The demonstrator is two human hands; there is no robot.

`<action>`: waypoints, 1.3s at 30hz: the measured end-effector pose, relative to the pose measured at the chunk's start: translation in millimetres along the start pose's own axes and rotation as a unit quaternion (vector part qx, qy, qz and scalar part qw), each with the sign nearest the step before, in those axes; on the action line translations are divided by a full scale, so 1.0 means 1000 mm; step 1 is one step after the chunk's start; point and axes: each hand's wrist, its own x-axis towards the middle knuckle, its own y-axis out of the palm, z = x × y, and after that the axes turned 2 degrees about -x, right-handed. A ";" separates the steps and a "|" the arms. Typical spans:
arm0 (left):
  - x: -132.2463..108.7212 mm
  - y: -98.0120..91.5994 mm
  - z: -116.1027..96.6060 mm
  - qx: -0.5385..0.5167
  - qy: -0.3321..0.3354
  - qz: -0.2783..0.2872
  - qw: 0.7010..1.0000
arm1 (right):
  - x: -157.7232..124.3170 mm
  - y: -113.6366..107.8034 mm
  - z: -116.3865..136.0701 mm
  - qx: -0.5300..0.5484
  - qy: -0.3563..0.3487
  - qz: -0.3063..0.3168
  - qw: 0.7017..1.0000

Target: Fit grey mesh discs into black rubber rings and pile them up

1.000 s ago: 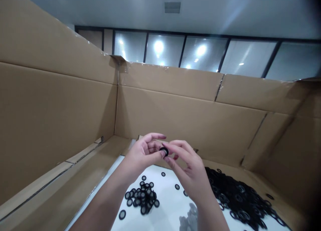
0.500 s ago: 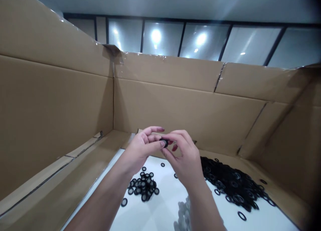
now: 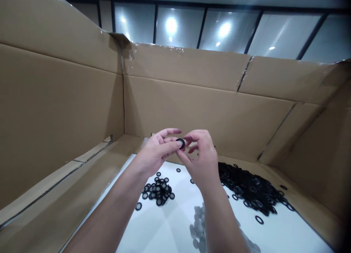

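We pinch a black rubber ring at the fingertips of both hands, left hand and right hand together and clamped on it, raised over the far edge of a flat white sheet inside a tan corrugated cardboard box. On the sheet, a small cluster of black rubber rings sits left of centre; a large heap of black rubber rings lies toward the box's far right corner.

My left hand and right hand meet closely, pinching together. My left forearm and right forearm angle inward.
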 end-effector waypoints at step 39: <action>0.006 -0.002 0.008 -0.014 -0.001 -0.003 1.000 | -0.002 0.011 -0.008 0.016 0.022 -0.002 1.000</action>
